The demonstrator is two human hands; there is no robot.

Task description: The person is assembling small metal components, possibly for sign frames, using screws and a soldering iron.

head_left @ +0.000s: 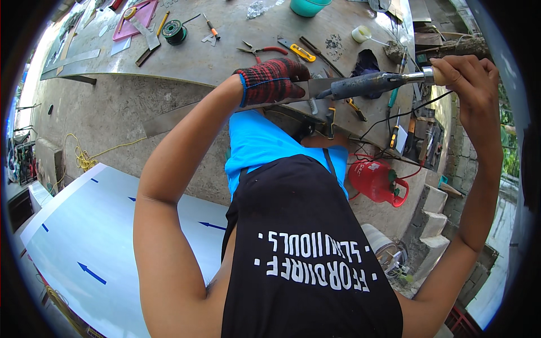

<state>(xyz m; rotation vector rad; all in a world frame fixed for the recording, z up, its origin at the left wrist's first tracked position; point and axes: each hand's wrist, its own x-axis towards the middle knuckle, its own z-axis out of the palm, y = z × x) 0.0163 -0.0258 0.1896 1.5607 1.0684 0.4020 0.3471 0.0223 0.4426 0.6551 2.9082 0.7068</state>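
My left hand (274, 83), in a black and red knitted glove with blue edging, is closed around a long, thin metal strip (172, 120). The strip runs out past my left forearm over the floor, and its other end shows beyond my fingers. My bare right hand (470, 84) grips a large soldering iron (366, 85) by its light wooden handle. The iron's dark tip points left and lies at the strip's right end; whether they touch, I cannot tell. A black cord (420, 106) trails down below the iron.
Across the metal table (220, 14) lie red-handled pliers (265, 50), a yellow utility knife (302, 52), a solder spool (174, 32) and a pink tray (135, 21). A teal bucket (310, 5) stands farther back. Below are a red gas cylinder (375, 180) and a pale sheet with blue arrows (129, 236).
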